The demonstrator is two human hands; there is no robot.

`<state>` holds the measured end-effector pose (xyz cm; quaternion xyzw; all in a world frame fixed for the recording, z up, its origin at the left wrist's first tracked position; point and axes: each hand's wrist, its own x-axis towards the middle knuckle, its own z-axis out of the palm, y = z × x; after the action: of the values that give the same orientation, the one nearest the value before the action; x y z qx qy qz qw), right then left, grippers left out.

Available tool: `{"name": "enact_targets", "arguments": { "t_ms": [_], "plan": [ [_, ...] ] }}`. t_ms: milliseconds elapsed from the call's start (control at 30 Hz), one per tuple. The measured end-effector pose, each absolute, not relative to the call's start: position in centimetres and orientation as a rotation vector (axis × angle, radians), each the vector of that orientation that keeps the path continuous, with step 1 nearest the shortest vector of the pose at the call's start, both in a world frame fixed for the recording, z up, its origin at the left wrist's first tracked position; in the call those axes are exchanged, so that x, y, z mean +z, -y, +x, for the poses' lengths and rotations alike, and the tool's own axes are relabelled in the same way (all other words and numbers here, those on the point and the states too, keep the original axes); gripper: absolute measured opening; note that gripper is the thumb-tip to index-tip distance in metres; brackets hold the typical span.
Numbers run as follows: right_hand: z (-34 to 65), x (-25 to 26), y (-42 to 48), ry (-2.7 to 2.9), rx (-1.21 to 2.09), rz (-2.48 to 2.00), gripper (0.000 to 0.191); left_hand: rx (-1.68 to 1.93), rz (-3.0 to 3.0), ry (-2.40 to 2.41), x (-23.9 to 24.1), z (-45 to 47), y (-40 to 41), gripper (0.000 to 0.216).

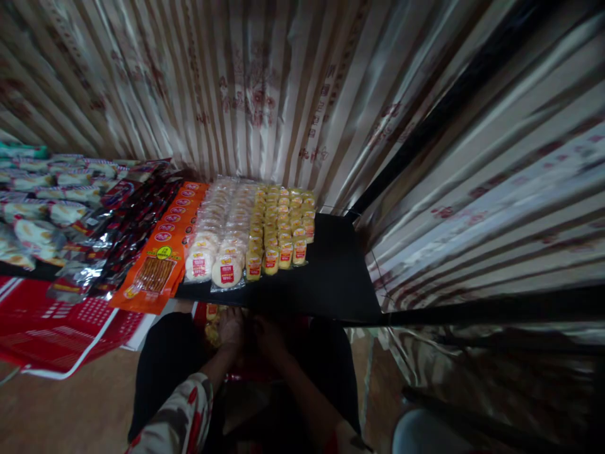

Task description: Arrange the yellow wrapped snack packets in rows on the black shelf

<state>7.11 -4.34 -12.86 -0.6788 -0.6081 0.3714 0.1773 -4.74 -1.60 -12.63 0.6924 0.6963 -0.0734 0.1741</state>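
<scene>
- Striped, shiny curtains [283,94] hang behind a black shelf [331,277] that runs across the middle of my view; brown floor shows below it.
- On the shelf, toward its back and left, wrapped snacks lie in neat rows: small yellow packets [283,224] on the right of the display, round pale cakes [222,233] beside them, then flat orange packs [165,258], then dark red packs [127,221] further left.
- Right of the yellow packets the shelf top is bare black.
- Below the shelf's left end a red basket [57,328] sits near the floor.
- My left hand [230,328] is just under the front edge of the shelf, low and in shadow, touching a small yellowish packet [212,328] beside it. The fingers look curled, but I cannot tell whether they grip it.
- My right hand [269,334] is close beside the left, also below the shelf edge. It is too dark to tell whether its fingers are spread or closed.
- I judge that I am picking packets from a dim spot below the shelf to add to the rows above.
- The next move, as I judge it, calls for a firm pinch on one packet, a lift clear of the shelf's front edge, and a gentle placing in line with the matching row without nudging its neighbours.
</scene>
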Motion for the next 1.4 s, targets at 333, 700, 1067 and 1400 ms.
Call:
{"name": "enact_targets", "arguments": {
  "t_ms": [333,700,1067,1400],
  "plan": [
    [7.5,-12.5,4.4,1.626,0.944,-1.940,0.036,0.024,2.043,-1.835,-13.4,-4.7,2.5,0.043],
    [7.8,-7.1,5.7,1.981,0.941,-1.853,0.046,0.231,2.051,-1.538,-7.4,-5.8,3.9,0.053],
    [10.4,-5.3,8.2,1.640,1.006,-1.717,0.027,0.632,1.945,-1.467,-3.6,-5.5,5.2,0.048],
    [12.4,-4.8,9.2,1.281,1.107,-1.510,0.025,0.855,1.941,-1.532,-1.5,-3.0,7.0,0.019]
  ]
}}
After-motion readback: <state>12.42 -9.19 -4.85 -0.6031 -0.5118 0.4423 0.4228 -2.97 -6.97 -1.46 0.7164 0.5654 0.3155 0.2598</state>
